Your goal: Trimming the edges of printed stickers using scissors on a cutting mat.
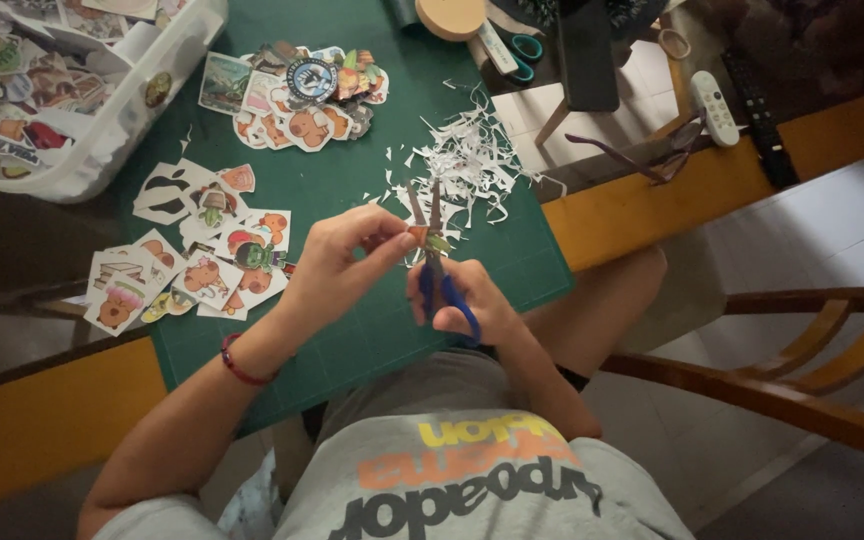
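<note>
Paper-thin and floppy, the sticker [425, 238] sits above the green mat [352, 330], pinched at its left edge by the left hand [337, 262]. The right hand [467, 300] is closed through the blue loops of the scissors [435, 262], blades parted around the sticker. It looks very light and easy to tear, so a grip close to the cut line would likely steady it best. White scraps [467, 160] lie just beyond; cut stickers [197, 265] rest to the left.
</note>
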